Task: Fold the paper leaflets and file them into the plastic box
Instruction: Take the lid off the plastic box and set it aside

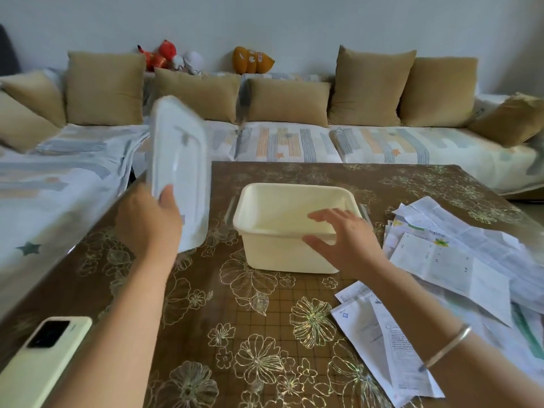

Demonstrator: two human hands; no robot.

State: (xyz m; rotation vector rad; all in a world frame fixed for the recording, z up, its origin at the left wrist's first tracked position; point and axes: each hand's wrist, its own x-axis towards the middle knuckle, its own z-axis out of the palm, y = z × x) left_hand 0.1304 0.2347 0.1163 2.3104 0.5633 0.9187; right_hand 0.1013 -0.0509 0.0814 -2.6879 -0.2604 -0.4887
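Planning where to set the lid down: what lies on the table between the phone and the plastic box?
Head view: only bare floral tablecloth, crossed by the left forearm, between phone and plastic box.

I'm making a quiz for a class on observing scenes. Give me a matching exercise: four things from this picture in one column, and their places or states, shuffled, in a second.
Things:
1. lid
2. plastic box
3. phone
4. leaflets

Places or states:
A. lying unfolded in a loose pile at the table's right side
B. held up, tilted, in the left hand
C. open and empty, right hand at its near rim
D. face down at the table's near left corner

Pairs: 1-B, 2-C, 3-D, 4-A
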